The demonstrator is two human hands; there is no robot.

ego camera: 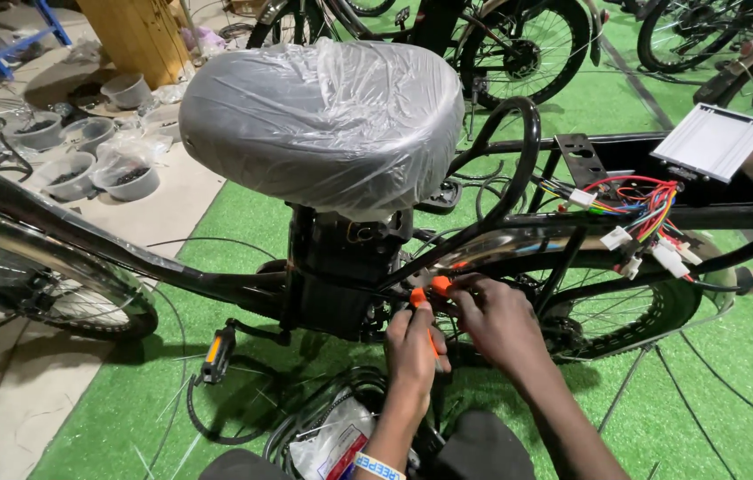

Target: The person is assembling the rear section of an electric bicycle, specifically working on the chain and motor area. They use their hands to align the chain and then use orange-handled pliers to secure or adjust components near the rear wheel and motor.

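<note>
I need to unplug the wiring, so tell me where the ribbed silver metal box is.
In the head view, the ribbed silver metal box sits at the upper right on the black rear rack, just above the bundle of coloured wires with white connectors.

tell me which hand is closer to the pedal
Left. The left hand sits nearer the pedal, off to its right by the frame; the right hand is farther right, past the left hand.

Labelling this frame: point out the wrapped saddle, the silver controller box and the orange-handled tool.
wrapped saddle (323, 120), head view, top of the plastic cover.
silver controller box (712, 140), head view, ribbed top face.
orange-handled tool (418, 298), head view, orange grip end above the left hand.
</note>
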